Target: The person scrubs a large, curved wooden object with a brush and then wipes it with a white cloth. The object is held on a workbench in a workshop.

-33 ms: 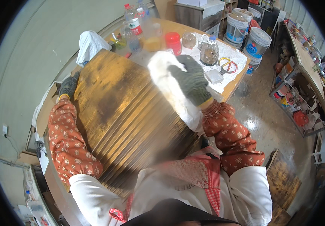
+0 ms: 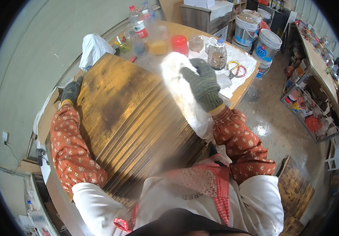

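A large brown wooden panel, darkly stained and grooved across its nearer part, lies tilted on the table in front of me. At its far left edge is my left hand, in a dark grey-green knit glove, its fingers closed against the edge. My right hand, gloved alike, grips a bunched white cloth at the panel's right side. The cloth trails down along that side toward my right sleeve. Part of the cloth is hidden under my hand.
Beyond the panel stand plastic bottles, a red-lidded jar and a bottle of dark contents. Scissors lie on white paper at the table's right. Paint buckets stand behind. A cluttered shelf is at far right.
My right hand and the white cloth have shifted slightly right. My left hand stays at the panel's edge.
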Demonstrator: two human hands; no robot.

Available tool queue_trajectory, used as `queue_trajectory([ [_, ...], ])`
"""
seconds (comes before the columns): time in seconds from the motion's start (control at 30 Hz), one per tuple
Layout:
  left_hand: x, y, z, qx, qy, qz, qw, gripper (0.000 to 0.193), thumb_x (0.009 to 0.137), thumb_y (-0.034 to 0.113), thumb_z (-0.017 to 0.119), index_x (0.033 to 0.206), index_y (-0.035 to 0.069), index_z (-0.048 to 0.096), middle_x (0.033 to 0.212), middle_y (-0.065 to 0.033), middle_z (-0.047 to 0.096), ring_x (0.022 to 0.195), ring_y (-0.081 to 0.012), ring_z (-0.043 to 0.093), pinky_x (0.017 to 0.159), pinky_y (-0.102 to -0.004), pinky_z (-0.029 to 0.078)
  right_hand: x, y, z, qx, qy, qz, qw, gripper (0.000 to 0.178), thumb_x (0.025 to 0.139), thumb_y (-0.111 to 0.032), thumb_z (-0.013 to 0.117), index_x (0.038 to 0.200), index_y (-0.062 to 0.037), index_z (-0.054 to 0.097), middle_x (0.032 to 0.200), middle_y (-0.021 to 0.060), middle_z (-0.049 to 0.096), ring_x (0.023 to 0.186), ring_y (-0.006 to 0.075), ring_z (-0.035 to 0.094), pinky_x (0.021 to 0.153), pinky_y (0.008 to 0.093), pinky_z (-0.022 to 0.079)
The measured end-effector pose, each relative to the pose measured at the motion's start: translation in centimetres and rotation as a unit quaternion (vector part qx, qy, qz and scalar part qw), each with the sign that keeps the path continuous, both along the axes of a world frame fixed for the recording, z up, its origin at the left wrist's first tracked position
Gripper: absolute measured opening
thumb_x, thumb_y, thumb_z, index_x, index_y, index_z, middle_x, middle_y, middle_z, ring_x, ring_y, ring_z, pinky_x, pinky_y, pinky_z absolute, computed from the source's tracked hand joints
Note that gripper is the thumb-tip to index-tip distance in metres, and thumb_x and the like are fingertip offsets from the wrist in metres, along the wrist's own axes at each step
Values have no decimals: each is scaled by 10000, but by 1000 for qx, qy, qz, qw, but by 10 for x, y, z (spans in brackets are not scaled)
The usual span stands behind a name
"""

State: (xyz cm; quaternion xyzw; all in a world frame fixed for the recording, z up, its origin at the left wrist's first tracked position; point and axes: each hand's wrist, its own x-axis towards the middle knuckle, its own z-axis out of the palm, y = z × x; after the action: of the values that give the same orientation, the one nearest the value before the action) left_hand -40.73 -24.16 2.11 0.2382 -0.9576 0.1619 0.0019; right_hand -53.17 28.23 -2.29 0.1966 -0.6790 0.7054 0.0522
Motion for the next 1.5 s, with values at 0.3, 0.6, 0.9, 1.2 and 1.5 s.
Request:
queue_trajectory([
  [0.3,0,-30,-13,13,23,-11,1000,483,1071,417,361,1368,93,562,1190,-261,659,1103,-444,614,994,-494,447,13,-27,-49,133,81,62,986,349,973,-197,648,1284,-47,595,1226,110,654,1129,211,608,948,342,500],
  [0.6,-4,24,2,17,69,75,995,552,1033,527,368,1230,97,653,1199,-232,658,1141,-410,606,981,-508,453,18,-7,-38,-37,-130,88,987,275,1031,-103,546,1280,7,590,1257,160,620,1156,237,593,980,366,484],
  [0.9,-8,203,20,118,106,-96,983,644,1019,552,410,1429,70,526,1467,-198,513,1396,-371,428,1162,-480,310,-3,-14,-35,-280,-186,328,883,309,1027,-172,531,1279,3,562,1127,76,622,1009,180,604,878,287,505],
  [1.2,40,325,38,149,30,-195,969,936,868,718,590,1498,46,426,1566,-266,357,1479,-455,285,1235,-570,148,-28,-26,-17,-50,40,403,913,501,939,-206,709,1360,13,550,1261,134,637,1141,200,605,968,349,494],
  [1.5,36,333,32,120,97,-170,973,810,874,599,678,1473,86,492,1506,-223,470,1455,-399,367,1240,-537,176,-28,-16,-10,9,-45,432,901,338,933,-163,716,1224,-6,647,1208,151,655,1054,230,654,897,351,528],
])
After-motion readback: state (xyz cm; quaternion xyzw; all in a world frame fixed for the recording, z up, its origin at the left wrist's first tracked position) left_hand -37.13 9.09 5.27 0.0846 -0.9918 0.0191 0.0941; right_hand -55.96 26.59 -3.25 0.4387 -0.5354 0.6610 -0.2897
